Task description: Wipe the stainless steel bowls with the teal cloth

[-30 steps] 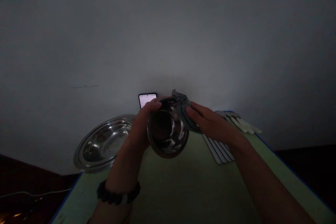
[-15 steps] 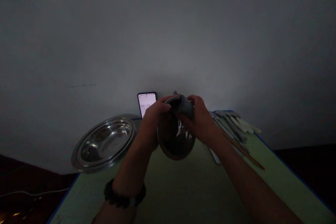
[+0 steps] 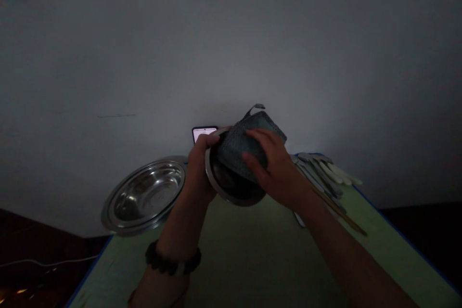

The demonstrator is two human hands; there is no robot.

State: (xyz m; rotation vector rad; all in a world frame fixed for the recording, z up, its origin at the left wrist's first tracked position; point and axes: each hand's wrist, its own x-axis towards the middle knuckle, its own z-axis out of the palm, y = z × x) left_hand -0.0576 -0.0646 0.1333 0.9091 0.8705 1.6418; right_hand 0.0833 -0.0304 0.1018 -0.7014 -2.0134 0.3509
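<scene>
My left hand [image 3: 200, 168] grips a dark, shiny bowl [image 3: 234, 195] by its left side, thumb over the rim. The bowl is tilted, with its opening towards me, above the table. A grey mesh dishcloth [image 3: 240, 147] with a small loop at its top spreads over the bowl's upper right and partly into it. My right hand [image 3: 274, 163] holds the cloth against the bowl, thumb and fingers curved over the fabric. The cloth hides much of the bowl's inside and its right rim.
Nested steel basins [image 3: 144, 197] stand on the green table [image 3: 245, 260] at left. A lit phone [image 3: 204, 132] leans on the wall behind the bowl. At right lie several spoons and other utensils [image 3: 321, 173], with wooden chopsticks [image 3: 341, 211] in front.
The dishcloth, bunched at the rim before, now lies spread across the bowl's opening. My right hand has opened out over it. The bowl has shifted slightly up and left.
</scene>
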